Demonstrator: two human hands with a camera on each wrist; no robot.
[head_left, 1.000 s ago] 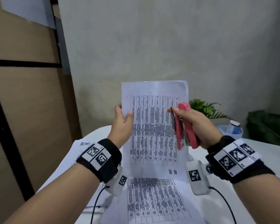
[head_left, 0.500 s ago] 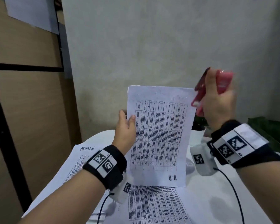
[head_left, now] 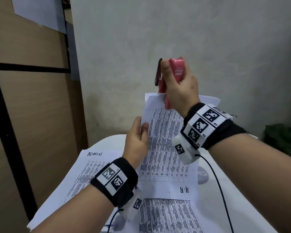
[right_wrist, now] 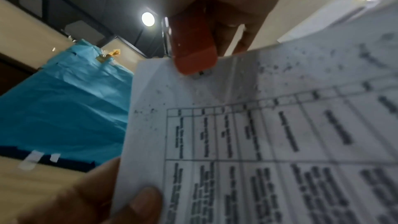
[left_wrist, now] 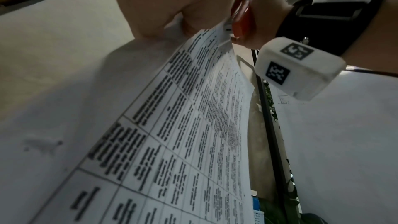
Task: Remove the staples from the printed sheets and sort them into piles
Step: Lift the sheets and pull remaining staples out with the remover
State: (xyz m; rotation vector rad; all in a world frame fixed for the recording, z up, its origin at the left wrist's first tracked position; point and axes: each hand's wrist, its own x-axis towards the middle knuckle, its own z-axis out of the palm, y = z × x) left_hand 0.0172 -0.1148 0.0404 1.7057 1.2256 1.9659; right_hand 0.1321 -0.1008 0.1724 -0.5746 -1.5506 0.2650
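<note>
So, view by view, here's what you've got.

Head view, left hand: your left hand [head_left: 138, 140] pinches the left edge of the printed sheets [head_left: 165, 148], thumb on the front, holding them upright above the table [head_left: 242, 190].
Head view, right hand: your right hand [head_left: 180, 91] is wrapped around a pink stapler [head_left: 176, 71], which stands nearly vertical with its lower end touching the top edge of the held sheets, near the top left corner.
Head view, table: a pile marked ADMIN [head_left: 84, 169] lies flat on the left, and another printed page [head_left: 166, 216] lies flat right under your hands. The held sheets carry H-R, upside down, near their bottom edge.

Left wrist view: blurry. The sheets [left_wrist: 183, 134] run up and away from the camera, and the stapler [left_wrist: 242, 16] sits at their far top edge in your right hand [left_wrist: 264, 11].

Right wrist view: the stapler's [right_wrist: 191, 40] tip rests on the top margin of the sheets [right_wrist: 258, 142], just in from the corner. Your left thumb [right_wrist: 142, 203] presses on the front of the paper at the lower left. A blue cover [right_wrist: 64, 100] hangs in the background.
</note>
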